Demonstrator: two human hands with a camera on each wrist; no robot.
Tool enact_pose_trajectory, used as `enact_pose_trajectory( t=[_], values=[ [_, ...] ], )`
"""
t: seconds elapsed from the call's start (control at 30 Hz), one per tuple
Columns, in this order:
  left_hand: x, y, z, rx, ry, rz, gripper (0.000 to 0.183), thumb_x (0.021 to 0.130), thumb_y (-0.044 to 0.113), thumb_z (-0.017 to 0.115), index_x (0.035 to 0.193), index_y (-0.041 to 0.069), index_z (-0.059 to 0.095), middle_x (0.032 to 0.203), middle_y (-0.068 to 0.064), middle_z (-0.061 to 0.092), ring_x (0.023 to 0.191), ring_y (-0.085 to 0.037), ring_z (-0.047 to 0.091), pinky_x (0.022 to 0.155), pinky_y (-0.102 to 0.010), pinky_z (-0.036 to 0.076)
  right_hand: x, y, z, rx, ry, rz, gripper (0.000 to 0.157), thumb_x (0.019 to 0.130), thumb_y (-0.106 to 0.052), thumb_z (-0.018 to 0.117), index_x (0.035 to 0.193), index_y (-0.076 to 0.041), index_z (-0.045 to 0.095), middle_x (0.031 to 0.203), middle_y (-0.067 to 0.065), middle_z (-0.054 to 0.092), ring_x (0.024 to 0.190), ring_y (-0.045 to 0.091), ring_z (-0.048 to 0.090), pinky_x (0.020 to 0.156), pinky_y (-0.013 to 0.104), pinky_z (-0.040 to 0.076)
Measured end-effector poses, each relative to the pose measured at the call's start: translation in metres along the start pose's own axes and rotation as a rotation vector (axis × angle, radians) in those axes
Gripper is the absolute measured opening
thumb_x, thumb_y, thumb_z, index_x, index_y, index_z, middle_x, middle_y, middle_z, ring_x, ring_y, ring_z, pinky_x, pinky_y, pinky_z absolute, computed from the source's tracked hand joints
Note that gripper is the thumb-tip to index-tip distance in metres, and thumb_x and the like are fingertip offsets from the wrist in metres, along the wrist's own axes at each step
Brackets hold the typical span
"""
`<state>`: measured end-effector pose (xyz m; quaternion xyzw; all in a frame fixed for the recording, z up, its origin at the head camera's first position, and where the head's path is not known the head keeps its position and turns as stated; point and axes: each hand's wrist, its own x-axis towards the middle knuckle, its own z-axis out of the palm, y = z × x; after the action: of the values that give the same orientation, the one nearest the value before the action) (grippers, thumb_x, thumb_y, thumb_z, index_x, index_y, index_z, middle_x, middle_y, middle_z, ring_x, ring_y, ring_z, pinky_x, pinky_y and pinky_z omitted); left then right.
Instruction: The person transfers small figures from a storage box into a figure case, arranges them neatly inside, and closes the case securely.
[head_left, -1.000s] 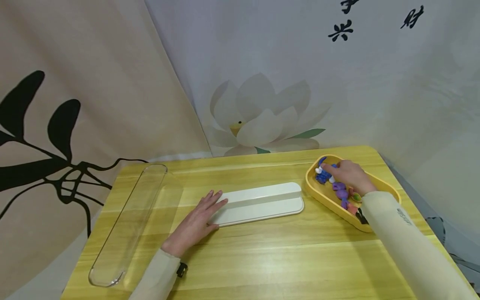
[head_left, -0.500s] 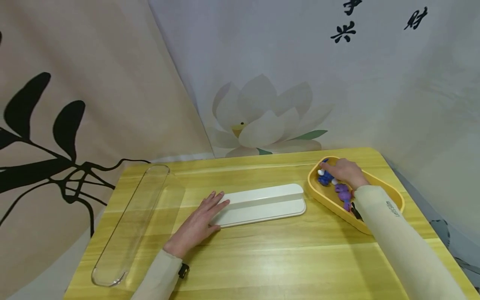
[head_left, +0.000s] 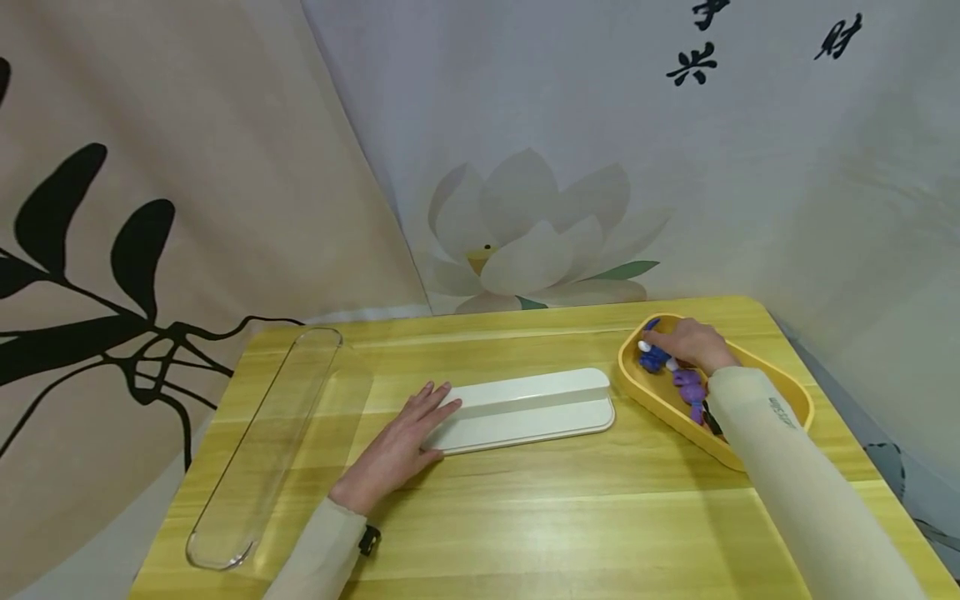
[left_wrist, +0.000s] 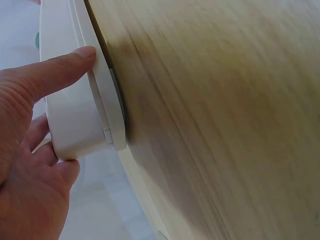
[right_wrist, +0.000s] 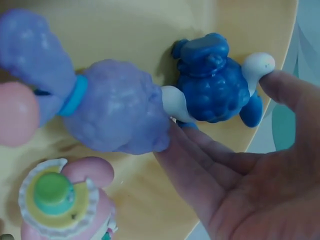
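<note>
Holder (head_left: 528, 412) crosswise, left hand (head_left: 393, 454) gripping left end; right hand (head_left: 696, 343) pinching blue figurine (right_wrist: 215, 90).

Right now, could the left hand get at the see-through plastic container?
Probably yes: the see-through plastic container lies to the left of the left hand, with nothing visible between them, though that hand rests on the white piece.

The blue figure (right_wrist: 210, 92) has white ends; the purple figure (right_wrist: 115, 107), a bright blue band (right_wrist: 74, 95). Pink figure (right_wrist: 95, 172): white frill (right_wrist: 24, 197), yellow and green inside. Yellow tray (head_left: 675, 430), white base (head_left: 525, 423). Yellow surface (head_left: 570, 517), wood-grained. Cream sleeves (head_left: 810, 483). Pale backdrop (head_left: 540, 92): whitish lotus (head_left: 536, 254), black leaves (head_left: 142, 250) and characters (head_left: 692, 65).
</note>
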<state>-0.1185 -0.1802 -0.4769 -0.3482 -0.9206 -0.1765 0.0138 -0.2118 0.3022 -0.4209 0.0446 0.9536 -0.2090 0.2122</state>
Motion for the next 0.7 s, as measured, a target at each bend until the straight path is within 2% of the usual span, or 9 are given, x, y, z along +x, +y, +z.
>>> enact_pose_trajectory(
  t=[0.17,0.3,0.47,0.6,0.7],
  values=[
    [0.001,0.000,0.001,0.001,0.011,0.014,0.084,0.078,0.015,0.081,0.150,0.015,0.038,0.160,-0.007,0.021,0.145,-0.030,0.017,0.113,-0.049,0.027,0.002,0.003,-0.002,0.074,-0.013,0.031,0.058,0.088,-0.062,0.052,0.054,-0.016,0.041,0.049,-0.005,0.035,0.043,0.011,0.033,0.045,0.025,0.031],
    [0.002,0.000,0.002,-0.005,0.010,0.012,0.084,0.079,0.015,0.081,0.150,0.015,0.037,0.160,-0.007,0.021,0.145,-0.030,0.017,0.113,-0.049,0.027,0.005,0.007,-0.002,0.164,-0.039,0.043,0.053,0.086,-0.056,0.059,0.055,-0.017,0.041,0.050,-0.006,0.035,0.044,0.011,0.033,0.045,0.025,0.031],
    [0.003,0.001,0.003,0.001,0.011,0.015,0.084,0.079,0.013,0.081,0.150,0.015,0.037,0.160,-0.007,0.021,0.145,-0.030,0.017,0.112,-0.050,0.028,0.001,0.011,-0.004,0.262,-0.070,-0.011,0.046,0.088,-0.042,0.060,0.054,-0.018,0.039,0.049,-0.006,0.034,0.043,0.011,0.030,0.046,0.025,0.030],
    [0.002,0.000,0.003,-0.003,0.014,0.015,0.083,0.079,0.013,0.081,0.150,0.015,0.038,0.159,-0.007,0.021,0.145,-0.030,0.017,0.112,-0.050,0.028,-0.007,0.019,-0.006,0.310,-0.089,-0.047,0.046,0.090,-0.038,0.058,0.055,-0.018,0.037,0.049,-0.006,0.033,0.044,0.012,0.030,0.047,0.026,0.030],
    [0.001,0.000,0.003,-0.001,0.017,0.013,0.083,0.079,0.013,0.081,0.150,0.016,0.038,0.159,-0.007,0.021,0.145,-0.030,0.017,0.112,-0.050,0.028,-0.010,0.027,-0.009,0.329,-0.111,-0.076,0.042,0.094,-0.037,0.054,0.061,-0.016,0.040,0.052,-0.006,0.034,0.046,0.012,0.031,0.047,0.026,0.031]
  ],
)
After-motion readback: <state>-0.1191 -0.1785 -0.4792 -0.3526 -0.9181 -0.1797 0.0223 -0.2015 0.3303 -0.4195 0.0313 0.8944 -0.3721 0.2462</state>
